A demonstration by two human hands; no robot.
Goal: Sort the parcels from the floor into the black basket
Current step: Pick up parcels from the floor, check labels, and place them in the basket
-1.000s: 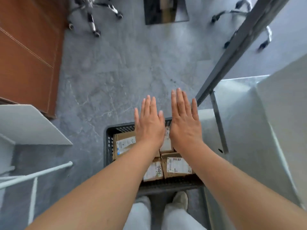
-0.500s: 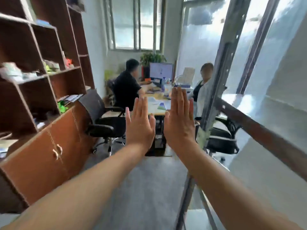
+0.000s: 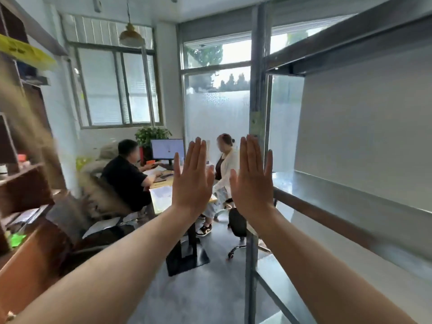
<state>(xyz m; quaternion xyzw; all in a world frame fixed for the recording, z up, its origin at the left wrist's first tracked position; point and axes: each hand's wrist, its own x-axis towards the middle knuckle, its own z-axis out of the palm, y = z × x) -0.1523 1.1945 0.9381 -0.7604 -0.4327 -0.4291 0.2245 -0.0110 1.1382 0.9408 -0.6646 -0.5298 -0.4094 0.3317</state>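
Note:
My left hand (image 3: 192, 181) and my right hand (image 3: 252, 180) are raised side by side in front of me, backs toward the camera, fingers straight and together. Both hold nothing. The view faces across the room at head height. The black basket and the parcels are out of view.
A metal shelving rack (image 3: 257, 113) stands at the right with a bare steel shelf (image 3: 350, 202). Two people sit at a desk (image 3: 161, 195) with a monitor (image 3: 167, 149) ahead. Brown shelves and a cabinet (image 3: 25, 260) line the left. Grey floor (image 3: 194, 298) lies between.
The view has swung up from the basket with parcels on the floor to the room ahead. Both hands stayed flat and raised together in front of the camera.

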